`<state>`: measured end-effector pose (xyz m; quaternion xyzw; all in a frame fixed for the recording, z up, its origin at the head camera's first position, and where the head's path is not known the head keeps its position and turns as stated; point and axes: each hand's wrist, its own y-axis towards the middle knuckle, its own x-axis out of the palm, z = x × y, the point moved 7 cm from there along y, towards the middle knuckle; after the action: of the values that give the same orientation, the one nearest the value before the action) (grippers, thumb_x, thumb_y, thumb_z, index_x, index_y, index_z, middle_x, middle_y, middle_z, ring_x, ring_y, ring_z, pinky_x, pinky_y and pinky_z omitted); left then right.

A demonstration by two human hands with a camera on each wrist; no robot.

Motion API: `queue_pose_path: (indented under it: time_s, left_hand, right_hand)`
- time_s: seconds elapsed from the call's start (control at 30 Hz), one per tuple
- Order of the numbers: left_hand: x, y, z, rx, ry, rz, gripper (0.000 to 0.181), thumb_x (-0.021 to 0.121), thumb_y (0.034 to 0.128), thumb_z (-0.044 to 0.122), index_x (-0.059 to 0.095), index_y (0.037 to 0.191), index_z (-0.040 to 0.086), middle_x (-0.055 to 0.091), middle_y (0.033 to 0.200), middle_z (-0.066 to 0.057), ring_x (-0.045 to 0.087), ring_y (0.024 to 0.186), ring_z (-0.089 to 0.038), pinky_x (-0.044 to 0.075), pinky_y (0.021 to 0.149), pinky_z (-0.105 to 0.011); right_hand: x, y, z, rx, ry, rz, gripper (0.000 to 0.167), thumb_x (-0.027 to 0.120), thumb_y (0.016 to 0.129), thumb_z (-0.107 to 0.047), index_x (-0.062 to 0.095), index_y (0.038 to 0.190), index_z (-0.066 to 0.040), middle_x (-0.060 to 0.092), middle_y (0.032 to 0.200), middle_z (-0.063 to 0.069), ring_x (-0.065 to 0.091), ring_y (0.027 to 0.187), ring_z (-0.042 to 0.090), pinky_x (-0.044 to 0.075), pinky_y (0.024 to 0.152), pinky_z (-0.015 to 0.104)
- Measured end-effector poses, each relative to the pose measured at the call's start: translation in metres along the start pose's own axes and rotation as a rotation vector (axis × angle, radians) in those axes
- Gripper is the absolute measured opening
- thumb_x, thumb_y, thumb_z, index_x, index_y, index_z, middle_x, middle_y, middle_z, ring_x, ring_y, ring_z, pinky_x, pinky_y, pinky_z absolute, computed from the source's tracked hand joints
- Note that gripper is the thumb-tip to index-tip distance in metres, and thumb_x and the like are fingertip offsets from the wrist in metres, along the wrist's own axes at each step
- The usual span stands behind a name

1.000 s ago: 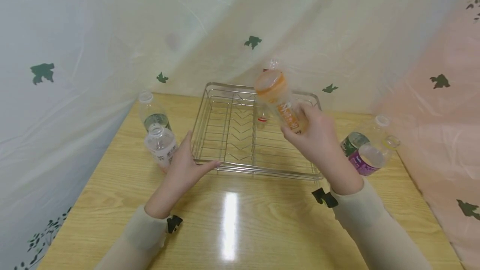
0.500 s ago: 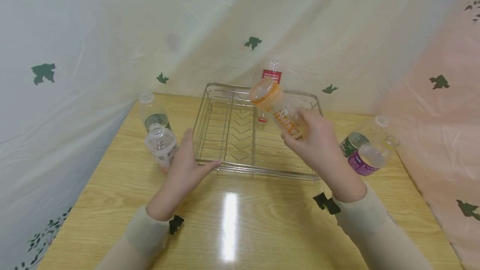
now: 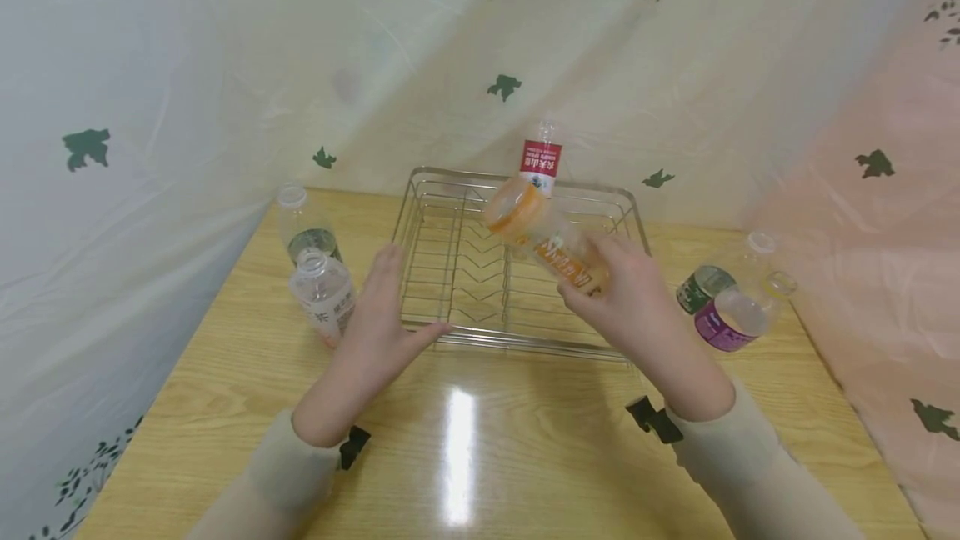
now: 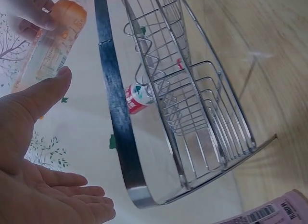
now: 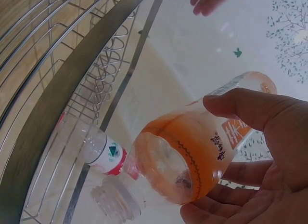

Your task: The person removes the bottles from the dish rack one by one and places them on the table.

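My right hand [image 3: 626, 286] grips a clear plastic bottle with an orange label [image 3: 558, 248] and holds it tilted above the wire rack [image 3: 453, 273]. In the head view its round base faces up and left; the right wrist view shows the threaded neck [image 5: 115, 200] at the other end. My left hand [image 3: 378, 323] is spread beside the rack's front left corner, holding nothing; in the left wrist view a gap shows between its fingers [image 4: 74, 192] and the rack. A bottle with a red-and-white label [image 3: 540, 161] stands upside down at the rack's back, partly hidden by the held bottle.
Left of the rack stand a green-labelled bottle [image 3: 311, 232] and a white-labelled one [image 3: 326, 294]. To the right are another green-labelled bottle [image 3: 705, 286] and a purple-labelled bottle [image 3: 727, 319]. A patterned curtain [image 3: 390, 65] hangs behind the wooden table [image 3: 540, 448].
The right hand has brought the orange-labelled bottle lower and slightly left, uncovering the red label behind. My left hand has shifted slightly right, still spread.
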<state>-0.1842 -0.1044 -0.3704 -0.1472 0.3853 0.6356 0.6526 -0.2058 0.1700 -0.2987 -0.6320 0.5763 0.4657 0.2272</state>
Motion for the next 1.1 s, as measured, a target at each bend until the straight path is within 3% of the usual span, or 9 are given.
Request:
queue_pose_path:
  time_s: [0.47, 0.73, 0.93, 1.1]
  left_hand:
    - [-0.009, 0.008, 0.027, 0.085, 0.021, -0.003, 0.120, 0.091, 0.0758, 0.039, 0.016, 0.161, 0.001, 0.016, 0.166, -0.016, 0.014, 0.152, -0.031, 0.018, 0.121, -0.047]
    - [-0.016, 0.010, 0.050, 0.206, 0.056, 0.026, 0.116, 0.094, 0.0734, 0.032, 0.024, 0.158, -0.003, 0.022, 0.165, -0.017, 0.017, 0.151, -0.031, 0.020, 0.121, -0.046]
    - [-0.015, 0.010, 0.064, 0.284, 0.062, 0.038, 0.115, 0.096, 0.0717, 0.027, 0.025, 0.157, -0.005, 0.025, 0.163, -0.020, 0.016, 0.151, -0.032, 0.018, 0.122, -0.045]
    - [-0.010, 0.011, 0.078, 0.359, 0.069, 0.042, 0.111, 0.097, 0.0703, 0.023, 0.031, 0.155, -0.006, 0.027, 0.162, -0.021, 0.017, 0.151, -0.033, 0.016, 0.122, -0.044]
  right_hand:
    - [0.005, -0.010, -0.009, -0.039, -0.023, -0.012, 0.063, 0.083, 0.082, -0.019, 0.057, 0.137, 0.000, 0.060, 0.125, 0.017, 0.057, 0.105, 0.031, 0.058, 0.079, 0.050]
    - [0.006, -0.014, -0.014, -0.066, -0.045, -0.014, 0.064, 0.087, 0.079, -0.020, 0.060, 0.134, -0.001, 0.061, 0.125, 0.017, 0.058, 0.104, 0.032, 0.058, 0.077, 0.049]
    - [0.012, -0.017, -0.017, -0.051, -0.051, -0.088, 0.068, 0.086, 0.080, -0.022, 0.058, 0.138, 0.000, 0.058, 0.129, 0.018, 0.056, 0.110, 0.035, 0.058, 0.082, 0.053]
    - [0.015, -0.019, -0.020, -0.072, -0.064, -0.114, 0.068, 0.087, 0.079, -0.020, 0.059, 0.137, 0.001, 0.059, 0.127, 0.019, 0.058, 0.107, 0.035, 0.060, 0.079, 0.051]
